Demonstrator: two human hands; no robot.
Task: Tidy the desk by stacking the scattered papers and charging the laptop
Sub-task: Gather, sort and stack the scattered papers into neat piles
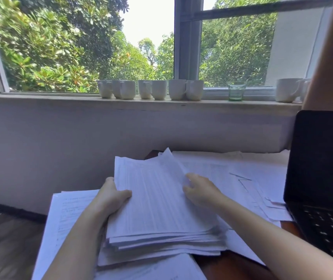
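Left hand (113, 196) and right hand (200, 190) fingers curl round the stack (157, 199) edges. Looks floppy, slippery; I'd support underneath.

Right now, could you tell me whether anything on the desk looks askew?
The stack the left hand and right hand hold is ragged, edges fanned unevenly; loose sheets lie scattered toward the laptop.

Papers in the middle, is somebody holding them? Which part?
Yes. The left hand grips the paper stack by its left edge, thumb on top; the right hand holds its right edge.
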